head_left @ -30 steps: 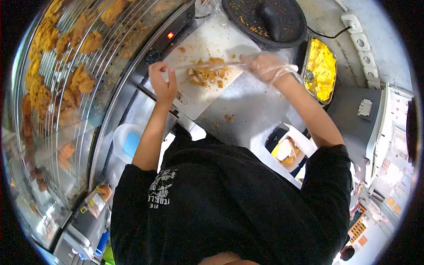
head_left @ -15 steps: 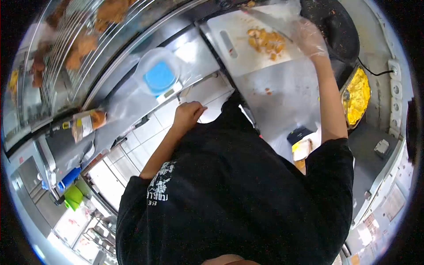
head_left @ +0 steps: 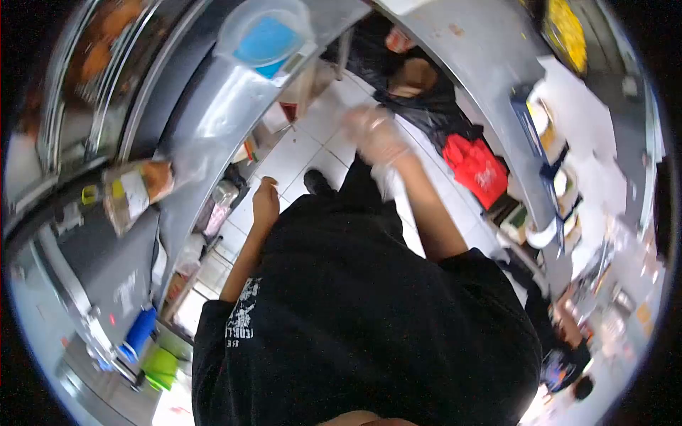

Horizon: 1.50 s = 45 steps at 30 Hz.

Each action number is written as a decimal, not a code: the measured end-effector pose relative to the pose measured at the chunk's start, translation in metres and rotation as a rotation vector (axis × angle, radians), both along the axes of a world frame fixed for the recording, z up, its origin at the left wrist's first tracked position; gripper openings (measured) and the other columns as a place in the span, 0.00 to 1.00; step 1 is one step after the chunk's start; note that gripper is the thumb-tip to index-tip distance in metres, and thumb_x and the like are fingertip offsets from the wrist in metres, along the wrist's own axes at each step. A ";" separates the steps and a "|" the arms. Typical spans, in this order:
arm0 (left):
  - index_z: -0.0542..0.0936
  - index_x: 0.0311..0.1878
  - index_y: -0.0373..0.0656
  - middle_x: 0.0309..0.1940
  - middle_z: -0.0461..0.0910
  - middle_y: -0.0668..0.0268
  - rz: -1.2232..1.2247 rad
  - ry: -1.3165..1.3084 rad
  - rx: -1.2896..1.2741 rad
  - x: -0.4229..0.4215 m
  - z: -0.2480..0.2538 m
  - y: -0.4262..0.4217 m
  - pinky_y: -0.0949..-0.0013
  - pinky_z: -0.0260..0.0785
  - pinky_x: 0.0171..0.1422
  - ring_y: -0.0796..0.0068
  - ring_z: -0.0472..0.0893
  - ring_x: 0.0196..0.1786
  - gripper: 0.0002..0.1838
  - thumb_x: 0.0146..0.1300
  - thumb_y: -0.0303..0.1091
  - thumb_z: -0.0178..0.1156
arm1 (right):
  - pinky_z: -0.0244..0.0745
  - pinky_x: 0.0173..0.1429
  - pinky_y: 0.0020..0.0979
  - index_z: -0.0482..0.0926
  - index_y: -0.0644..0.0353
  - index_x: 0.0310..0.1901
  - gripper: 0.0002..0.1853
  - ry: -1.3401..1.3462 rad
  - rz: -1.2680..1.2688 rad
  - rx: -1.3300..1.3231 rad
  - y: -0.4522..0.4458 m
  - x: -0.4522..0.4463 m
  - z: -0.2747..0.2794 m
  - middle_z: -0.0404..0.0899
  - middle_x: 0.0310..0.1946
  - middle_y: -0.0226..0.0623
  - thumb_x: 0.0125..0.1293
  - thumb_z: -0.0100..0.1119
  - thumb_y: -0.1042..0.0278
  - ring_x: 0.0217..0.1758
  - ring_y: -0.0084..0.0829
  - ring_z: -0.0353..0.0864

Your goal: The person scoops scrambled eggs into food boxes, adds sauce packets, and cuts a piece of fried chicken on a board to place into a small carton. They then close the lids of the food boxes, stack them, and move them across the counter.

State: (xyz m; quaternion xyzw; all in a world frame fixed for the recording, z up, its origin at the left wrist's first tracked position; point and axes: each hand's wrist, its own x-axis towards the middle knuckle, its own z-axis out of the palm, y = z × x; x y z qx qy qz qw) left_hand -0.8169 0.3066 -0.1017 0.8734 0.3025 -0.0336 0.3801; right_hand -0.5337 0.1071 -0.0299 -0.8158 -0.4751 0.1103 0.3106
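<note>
Head view: looking down into a gap above the tiled floor (head_left: 295,156), between the left surface (head_left: 213,117) and the right surface (head_left: 490,53).
Plastic glove (head_left: 387,145): worn on the right hand (head_left: 373,138), clear and thin, baggy at the wrist. Could snag on the right surface's edge or tear, because of the slack cuff.
Glove and bags: could pick up dirt from the red bag (head_left: 476,170) or the dark plastic (head_left: 433,110) near the floor, through a careless brush in so tight a gap. Could then carry that dirt to the yellow food (head_left: 566,32) if not changed.
Tub (head_left: 266,42): sitting close to the inner edge of the left surface. Could be tipped off by a wide sweep of the left arm.
Tiled floor and shoe (head_left: 317,182): could lead to a slip or a stumble, with the footing partly hidden by the body and smooth tiles underneath.
Right hand: raised ahead of the waist, over the floor, apart from both surfaces. Forearm angled inward across the body, elbow bent beside the shirt (head_left: 369,284). Fingers too blurred to read; cannot tell whether clenched, loose or around something.
Left hand (head_left: 266,202): bare, held low beside the shirt, nearer the body than the right. Forearm pointing forward, elbow close to the side. Fingers apparently loosely curled, with nothing visible in them; cannot tell how far closed.
</note>
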 end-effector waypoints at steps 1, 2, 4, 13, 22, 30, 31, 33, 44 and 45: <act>0.71 0.47 0.39 0.34 0.79 0.51 0.016 -0.048 -0.059 -0.005 -0.005 0.000 0.55 0.70 0.37 0.51 0.80 0.32 0.12 0.58 0.23 0.51 | 0.74 0.51 0.38 0.80 0.59 0.41 0.12 0.172 -0.025 0.121 -0.017 -0.030 -0.007 0.78 0.41 0.48 0.55 0.60 0.66 0.43 0.45 0.79; 0.67 0.56 0.40 0.41 0.79 0.50 -0.099 -0.058 -0.144 -0.013 -0.024 0.001 0.62 0.73 0.37 0.57 0.82 0.35 0.20 0.59 0.20 0.50 | 0.73 0.54 0.38 0.80 0.60 0.42 0.12 0.440 -0.112 -0.145 -0.025 -0.048 0.017 0.78 0.44 0.46 0.56 0.60 0.68 0.46 0.45 0.78; 0.75 0.46 0.37 0.31 0.81 0.54 -0.132 0.101 -0.313 0.014 -0.018 -0.008 0.68 0.73 0.33 0.62 0.82 0.30 0.12 0.59 0.27 0.58 | 0.71 0.56 0.38 0.80 0.61 0.44 0.14 0.683 -0.360 -0.148 -0.056 -0.080 0.004 0.79 0.46 0.45 0.57 0.60 0.66 0.49 0.44 0.77; 0.77 0.35 0.37 0.26 0.82 0.57 -0.497 -0.138 -0.295 0.255 -0.110 -0.101 0.64 0.73 0.35 0.63 0.82 0.29 0.11 0.59 0.37 0.63 | 0.70 0.57 0.37 0.80 0.56 0.46 0.15 0.697 -0.872 -0.292 -0.183 -0.062 -0.117 0.80 0.39 0.46 0.61 0.55 0.59 0.48 0.44 0.77; 0.76 0.43 0.37 0.38 0.78 0.46 -0.861 -0.325 0.418 0.440 -0.279 -0.221 0.56 0.70 0.50 0.50 0.78 0.46 0.11 0.55 0.24 0.56 | 0.56 0.69 0.47 0.74 0.55 0.56 0.25 0.107 -0.928 -0.160 -0.218 0.024 -0.401 0.75 0.54 0.46 0.65 0.45 0.48 0.65 0.41 0.65; 0.76 0.44 0.36 0.38 0.78 0.46 -0.879 -0.018 0.422 0.420 -0.245 -0.194 0.55 0.69 0.51 0.49 0.77 0.46 0.12 0.55 0.23 0.55 | 0.58 0.66 0.46 0.73 0.56 0.57 0.24 0.652 -1.171 -0.469 -0.179 0.097 -0.378 0.75 0.53 0.47 0.63 0.47 0.52 0.62 0.42 0.67; 0.76 0.44 0.36 0.38 0.78 0.46 -0.877 -0.009 0.419 0.417 -0.241 -0.192 0.55 0.69 0.51 0.49 0.77 0.46 0.12 0.55 0.23 0.55 | 0.59 0.66 0.46 0.72 0.56 0.57 0.24 0.643 -1.198 -0.496 -0.174 0.101 -0.381 0.75 0.52 0.47 0.62 0.47 0.53 0.62 0.42 0.67; 0.76 0.44 0.36 0.38 0.78 0.45 -0.882 0.010 0.420 0.412 -0.235 -0.189 0.54 0.69 0.51 0.48 0.77 0.46 0.12 0.55 0.23 0.55 | 0.59 0.65 0.46 0.72 0.56 0.58 0.24 0.637 -1.241 -0.537 -0.167 0.106 -0.382 0.75 0.52 0.47 0.62 0.48 0.54 0.61 0.42 0.68; 0.76 0.45 0.36 0.39 0.77 0.45 -0.889 0.097 0.439 0.402 -0.217 -0.173 0.53 0.68 0.52 0.47 0.76 0.47 0.13 0.55 0.22 0.54 | 0.63 0.62 0.45 0.70 0.56 0.59 0.25 0.607 -1.334 -0.573 -0.144 0.117 -0.384 0.75 0.50 0.48 0.58 0.50 0.61 0.57 0.44 0.70; 0.76 0.45 0.36 0.39 0.77 0.44 -0.892 0.102 0.443 0.401 -0.216 -0.172 0.53 0.68 0.52 0.47 0.76 0.47 0.13 0.55 0.22 0.54 | 0.63 0.61 0.45 0.70 0.56 0.59 0.26 0.602 -1.340 -0.573 -0.143 0.117 -0.383 0.75 0.50 0.48 0.58 0.51 0.61 0.56 0.44 0.70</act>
